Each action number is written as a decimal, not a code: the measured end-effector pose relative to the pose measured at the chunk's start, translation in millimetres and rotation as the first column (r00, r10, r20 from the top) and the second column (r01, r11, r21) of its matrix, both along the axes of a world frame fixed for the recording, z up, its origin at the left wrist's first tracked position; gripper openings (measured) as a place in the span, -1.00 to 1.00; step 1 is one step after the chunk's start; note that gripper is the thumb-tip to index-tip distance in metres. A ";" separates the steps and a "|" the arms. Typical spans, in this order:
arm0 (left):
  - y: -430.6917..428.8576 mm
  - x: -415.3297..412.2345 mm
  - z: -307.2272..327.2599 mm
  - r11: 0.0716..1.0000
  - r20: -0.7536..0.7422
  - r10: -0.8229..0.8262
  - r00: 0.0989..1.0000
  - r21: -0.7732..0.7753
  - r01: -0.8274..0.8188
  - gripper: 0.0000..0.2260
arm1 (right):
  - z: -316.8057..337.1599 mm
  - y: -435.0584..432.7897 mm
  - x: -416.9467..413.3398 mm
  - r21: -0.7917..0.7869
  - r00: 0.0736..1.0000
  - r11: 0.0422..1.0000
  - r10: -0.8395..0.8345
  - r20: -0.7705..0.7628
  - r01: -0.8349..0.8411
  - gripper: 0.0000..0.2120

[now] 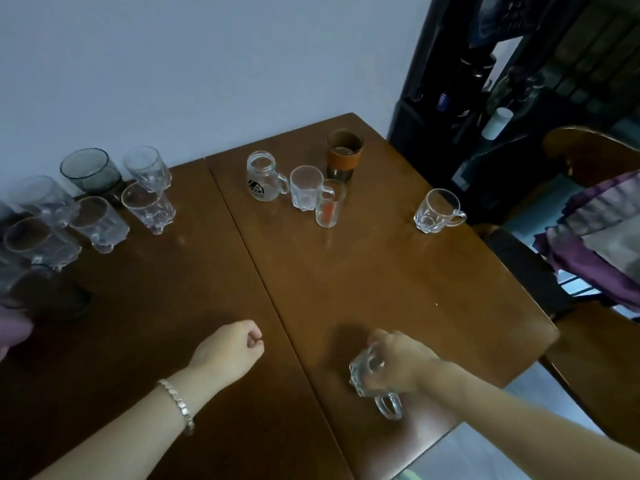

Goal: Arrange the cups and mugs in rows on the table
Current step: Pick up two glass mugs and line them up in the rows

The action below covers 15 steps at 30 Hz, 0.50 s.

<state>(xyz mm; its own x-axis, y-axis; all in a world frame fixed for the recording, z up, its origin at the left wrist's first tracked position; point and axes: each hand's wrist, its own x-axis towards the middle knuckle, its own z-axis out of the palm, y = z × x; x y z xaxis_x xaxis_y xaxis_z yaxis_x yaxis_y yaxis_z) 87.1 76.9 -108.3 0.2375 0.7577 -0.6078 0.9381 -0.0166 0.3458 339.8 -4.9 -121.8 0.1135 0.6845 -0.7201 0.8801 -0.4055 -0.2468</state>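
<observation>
A glass mug (372, 377), judged fragile and slippery, is gripped from above by the right hand (401, 360); the left hand (230, 351) is curled empty.

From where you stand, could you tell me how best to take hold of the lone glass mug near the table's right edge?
Grip the lone glass mug by its handle, coming from the right. It stands upright and apart from the other glasses, its handle points toward the table edge, and nothing crowds that side. The right hand is shut on another mug; the left hand is free.

Head view, angled steeply down, close over wooden table (346, 271)
</observation>
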 end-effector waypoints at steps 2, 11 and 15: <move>3.7 18.9 1.0 0.999 0.003 0.040 0.999 -0.006 -0.040 -0.73 | 7.7 18.8 22.7 0.034 1.000 0.999 -0.011 -0.011 0.012 -0.41; 73.2 150.3 20.2 0.968 0.036 0.176 0.984 0.176 -0.179 -0.62 | 34.5 135.0 142.4 0.284 0.998 0.957 -0.060 -0.006 0.059 -0.38; 132.9 196.2 24.2 0.943 0.028 0.160 0.987 0.293 -0.161 -0.35 | 42.9 172.1 163.6 0.328 1.000 0.945 -0.017 -0.009 0.019 -0.37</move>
